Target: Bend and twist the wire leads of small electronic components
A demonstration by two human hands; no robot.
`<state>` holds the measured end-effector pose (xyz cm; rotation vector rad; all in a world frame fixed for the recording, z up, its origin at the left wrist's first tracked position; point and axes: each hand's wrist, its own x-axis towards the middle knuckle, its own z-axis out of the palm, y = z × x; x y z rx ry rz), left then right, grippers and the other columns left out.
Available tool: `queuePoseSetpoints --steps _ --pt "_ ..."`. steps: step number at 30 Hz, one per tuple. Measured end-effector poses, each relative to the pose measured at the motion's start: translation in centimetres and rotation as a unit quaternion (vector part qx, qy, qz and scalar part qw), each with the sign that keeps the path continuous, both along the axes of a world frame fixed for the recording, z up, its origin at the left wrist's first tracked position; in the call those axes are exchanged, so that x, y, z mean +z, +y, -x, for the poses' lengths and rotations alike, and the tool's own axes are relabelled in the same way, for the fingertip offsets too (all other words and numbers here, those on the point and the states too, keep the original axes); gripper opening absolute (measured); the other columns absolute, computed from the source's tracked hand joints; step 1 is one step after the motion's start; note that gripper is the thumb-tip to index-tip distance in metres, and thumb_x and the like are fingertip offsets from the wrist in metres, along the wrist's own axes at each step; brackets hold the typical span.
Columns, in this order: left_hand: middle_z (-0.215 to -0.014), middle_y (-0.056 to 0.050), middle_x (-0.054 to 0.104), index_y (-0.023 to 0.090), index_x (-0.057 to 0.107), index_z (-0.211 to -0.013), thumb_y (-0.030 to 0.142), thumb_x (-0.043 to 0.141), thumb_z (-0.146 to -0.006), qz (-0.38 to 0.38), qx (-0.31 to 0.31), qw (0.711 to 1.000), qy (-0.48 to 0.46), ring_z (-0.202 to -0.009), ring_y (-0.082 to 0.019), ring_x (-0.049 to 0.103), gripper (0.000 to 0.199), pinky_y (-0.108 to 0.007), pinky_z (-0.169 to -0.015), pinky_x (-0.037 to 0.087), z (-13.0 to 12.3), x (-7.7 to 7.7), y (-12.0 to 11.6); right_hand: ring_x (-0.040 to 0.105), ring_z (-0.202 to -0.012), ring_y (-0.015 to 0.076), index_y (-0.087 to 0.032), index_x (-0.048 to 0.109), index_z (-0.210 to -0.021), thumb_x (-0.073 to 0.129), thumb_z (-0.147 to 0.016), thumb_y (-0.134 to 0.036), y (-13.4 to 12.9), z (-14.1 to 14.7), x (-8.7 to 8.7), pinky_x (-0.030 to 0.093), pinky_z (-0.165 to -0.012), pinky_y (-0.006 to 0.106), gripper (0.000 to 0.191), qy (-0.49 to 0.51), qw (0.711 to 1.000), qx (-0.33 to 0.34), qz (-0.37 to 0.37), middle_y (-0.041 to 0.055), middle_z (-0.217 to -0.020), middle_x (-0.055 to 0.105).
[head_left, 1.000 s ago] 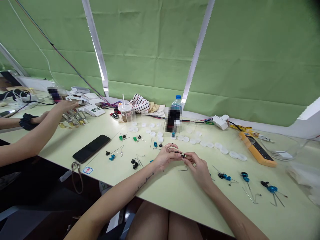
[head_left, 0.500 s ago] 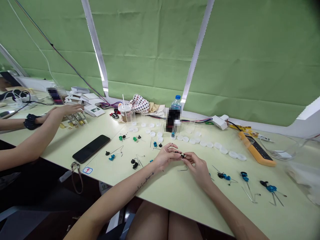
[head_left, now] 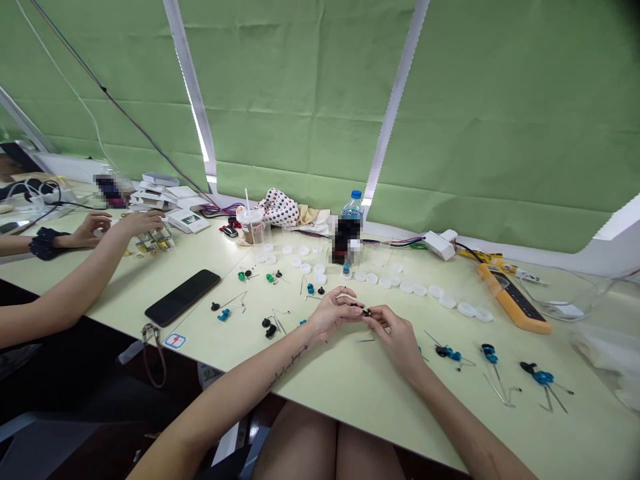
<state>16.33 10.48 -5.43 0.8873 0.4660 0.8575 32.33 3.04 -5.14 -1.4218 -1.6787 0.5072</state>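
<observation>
Just over the tabletop, my left hand (head_left: 336, 315) and my right hand (head_left: 393, 331) meet at a small black part (head_left: 367, 313), each pinching it with the fingertips. Fingers cover much of it, so its exact kind is unclear. Below them lies a thin L-shaped metal rod (head_left: 365, 341). To my right are blue-and-black parts with bent metal rods (head_left: 490, 353) and another such set (head_left: 543, 377). Left of my hands lie black knob-like pieces (head_left: 271, 331), a blue piece (head_left: 224, 315) and green pieces (head_left: 271, 277), with thin rods among them.
A row of white round caps (head_left: 420, 289) runs behind my hands. A yellow multimeter (head_left: 515, 300) lies right, a black phone (head_left: 183, 297) left. A bottle (head_left: 353, 207) and a drink cup (head_left: 251, 225) stand at the back. A co-worker's arms (head_left: 75, 287) reach in from the left.
My two hands stay nearly still on the black part. The co-worker's hands have moved apart, one shifting left and lifting off the small clear and gold items.
</observation>
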Motion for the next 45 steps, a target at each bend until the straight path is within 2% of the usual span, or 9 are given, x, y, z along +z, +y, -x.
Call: queuePoseSetpoints --steps 10,29,36,45 --pt "-0.082 -0.005 0.069 0.015 0.054 -0.089 0.016 0.082 -0.054 0.010 0.003 1.000 -0.013 -0.071 -0.018 0.068 0.045 -0.040 -0.079 0.052 -0.05 -0.27 0.13 0.063 -0.067 0.0164 -0.023 0.052 -0.102 0.049 -0.086 -0.039 0.01 0.16 0.10 0.051 -0.067 0.029 0.023 0.001 1.000 -0.009 -0.005 0.0011 -0.080 0.067" --pt "-0.080 -0.005 0.069 0.014 0.055 -0.088 0.017 0.083 -0.054 0.008 0.000 1.000 -0.007 -0.070 -0.018 0.067 0.044 -0.040 -0.079 0.052 0.02 -0.21 0.12 0.063 -0.070 0.0188 -0.023 0.055 -0.095 0.044 -0.089 -0.042 -0.07 0.07 0.09 0.051 -0.068 0.032 0.023 -0.017 1.000 -0.001 0.000 0.0038 -0.082 0.068" --pt "-0.082 -0.006 0.069 0.014 0.054 -0.090 0.016 0.081 -0.056 0.006 0.003 1.000 -0.014 -0.071 -0.018 0.067 0.044 -0.040 -0.078 0.052 0.07 -0.30 0.11 0.063 -0.067 0.0180 -0.023 0.052 -0.103 0.047 -0.086 -0.041 0.01 0.20 0.15 0.052 -0.066 0.031 0.025 -0.003 1.000 -0.007 0.007 0.0026 -0.080 0.068" --pt "-0.080 -0.005 0.069 0.015 0.054 -0.087 0.016 0.082 -0.054 0.008 0.003 1.000 -0.007 -0.069 -0.018 0.067 0.043 -0.042 -0.078 0.053 0.00 -0.07 -0.01 0.065 -0.071 0.0183 -0.023 0.055 -0.097 0.045 -0.088 -0.041 0.08 -0.02 -0.15 0.052 -0.068 0.031 0.022 -0.008 1.000 -0.003 -0.009 0.0030 -0.083 0.069"
